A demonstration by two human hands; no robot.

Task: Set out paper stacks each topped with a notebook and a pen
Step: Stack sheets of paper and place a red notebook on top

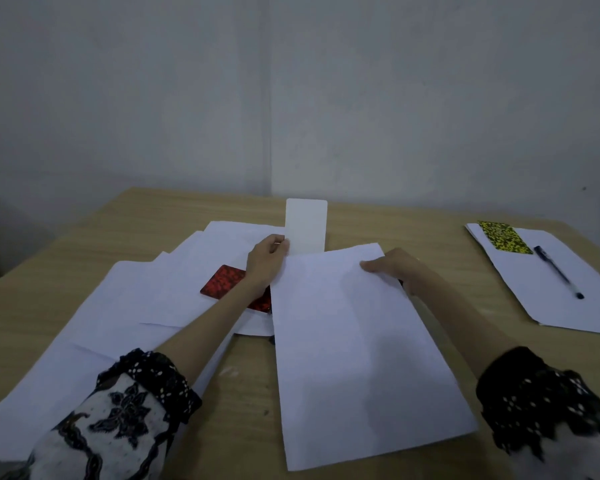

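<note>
A white paper stack [354, 358] lies in front of me on the wooden table [250, 386]. My left hand [269, 259] grips its far left corner and my right hand [395, 266] grips its far right edge. Loose white sheets [125, 306] are spread to the left. A red patterned notebook [224, 281] lies on them, partly under my left forearm. A white notebook [306, 225] sits just beyond my left hand. At the right, a finished paper stack [561, 303] carries a yellow patterned notebook [504, 237] and a dark pen [558, 271].
A pale wall stands right behind the table's far edge. The table's left edge runs diagonally at the left. Bare wood shows between the middle stack and the right stack, and along the far edge.
</note>
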